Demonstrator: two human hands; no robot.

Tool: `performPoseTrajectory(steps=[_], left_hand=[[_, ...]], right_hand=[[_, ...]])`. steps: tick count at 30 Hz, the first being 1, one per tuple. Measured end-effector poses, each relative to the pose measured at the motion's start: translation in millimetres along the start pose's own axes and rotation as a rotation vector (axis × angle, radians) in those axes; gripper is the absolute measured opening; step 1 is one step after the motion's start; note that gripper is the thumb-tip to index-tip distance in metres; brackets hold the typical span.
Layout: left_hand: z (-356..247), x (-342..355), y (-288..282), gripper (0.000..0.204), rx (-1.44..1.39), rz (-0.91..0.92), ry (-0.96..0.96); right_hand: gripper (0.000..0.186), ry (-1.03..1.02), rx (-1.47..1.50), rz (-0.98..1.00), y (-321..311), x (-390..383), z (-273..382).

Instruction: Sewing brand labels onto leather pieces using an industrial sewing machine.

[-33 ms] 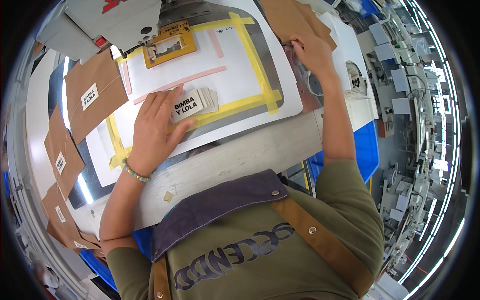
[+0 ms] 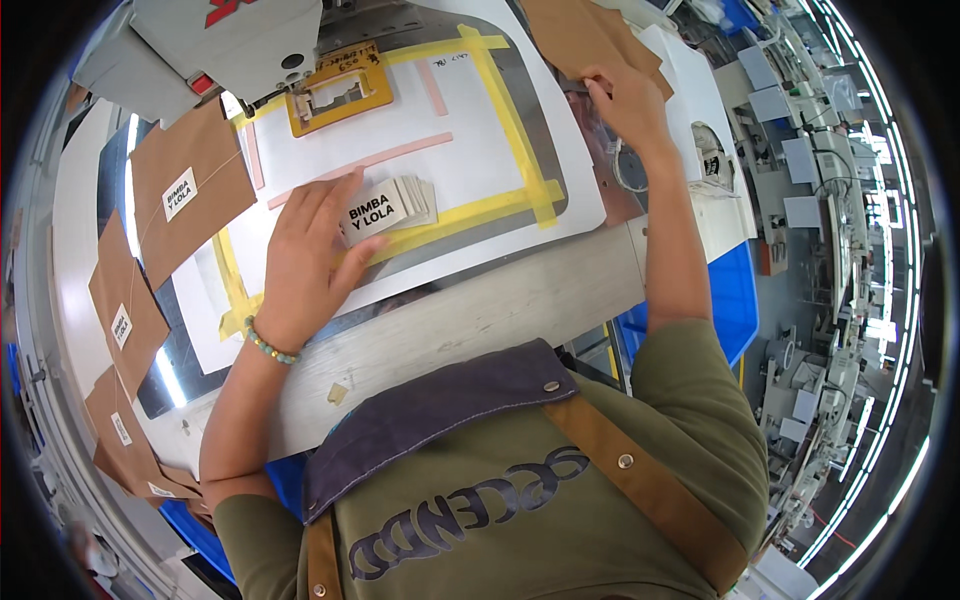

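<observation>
My left hand (image 2: 300, 262) lies flat on a white work panel (image 2: 470, 150), fingers spread. A fanned stack of small white printed labels (image 2: 395, 208) sits between its thumb and forefinger, touching both. My right hand (image 2: 625, 98) reaches to the far right and pinches the edge of a brown cut piece (image 2: 580, 35) on top of a stack. A yellow tape outline (image 2: 512, 130) frames the panel. An orange clamp frame (image 2: 340, 88) sits under the grey sewing machine head (image 2: 225, 40) at the top left.
Brown pieces with white labels sewn on lie along the left: one near the machine (image 2: 185, 190), one lower (image 2: 125, 305), more at the bottom left (image 2: 125, 435). A pale table edge (image 2: 500, 315) runs in front of me. A blue bin (image 2: 738, 300) stands at the right.
</observation>
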State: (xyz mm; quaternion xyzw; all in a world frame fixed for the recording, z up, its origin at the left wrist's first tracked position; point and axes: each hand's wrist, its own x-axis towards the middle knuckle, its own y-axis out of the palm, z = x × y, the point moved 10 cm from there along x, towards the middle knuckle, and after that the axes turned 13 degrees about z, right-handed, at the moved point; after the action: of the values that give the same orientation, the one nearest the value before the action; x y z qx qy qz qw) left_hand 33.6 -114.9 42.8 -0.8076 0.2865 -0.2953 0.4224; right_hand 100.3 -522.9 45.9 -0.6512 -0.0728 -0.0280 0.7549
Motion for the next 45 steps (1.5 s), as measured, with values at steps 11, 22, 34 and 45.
performPoseTrajectory(steps=[11, 22, 34, 45], left_hand=[[41, -10, -37, 0.036, -0.325, -0.145, -0.176], [43, -11, -43, 0.033, -0.365, -0.070, -0.161], [37, -8, -38, 0.032, -0.365, 0.016, -0.149], [37, 20, -39, 0.035, -0.272, 0.014, -0.102]], right_hand=[[0.028, -0.042, 0.514, 0.034, 17, 30, -46], [0.036, -0.103, 0.310, 0.004, 6, 25, -23], [0.029, 0.019, 0.444, -0.106, -7, 46, -51], [0.015, -0.691, -0.119, -0.193, -7, 19, 156]])
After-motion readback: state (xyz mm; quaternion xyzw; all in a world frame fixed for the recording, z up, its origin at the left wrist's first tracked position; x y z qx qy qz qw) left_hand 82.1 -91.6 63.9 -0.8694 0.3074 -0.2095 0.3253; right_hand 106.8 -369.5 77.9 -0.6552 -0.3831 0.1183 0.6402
